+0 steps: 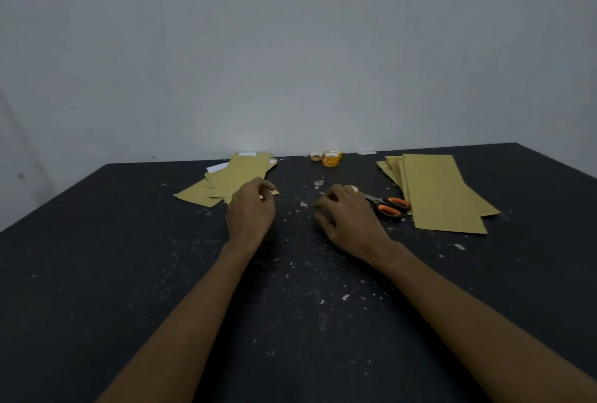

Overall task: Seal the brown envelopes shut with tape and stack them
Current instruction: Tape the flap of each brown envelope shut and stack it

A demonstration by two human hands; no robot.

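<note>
Left hand (250,208), right hand (350,218) loosely curled; print on tape rolls (331,158) illegible.

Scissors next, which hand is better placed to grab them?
Probably the right hand: the scissors lie just beside it. The left hand is by the left envelopes, farther away.

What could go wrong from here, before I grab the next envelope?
1. The scissors lie right beside the right hand, blades toward it; a hasty reach could catch them.
2. The left pile is loosely fanned with white sheets poking out; pulling one envelope may drag others.
3. Loose white scraps litter the table and could foul tape pulled from the rolls.
</note>
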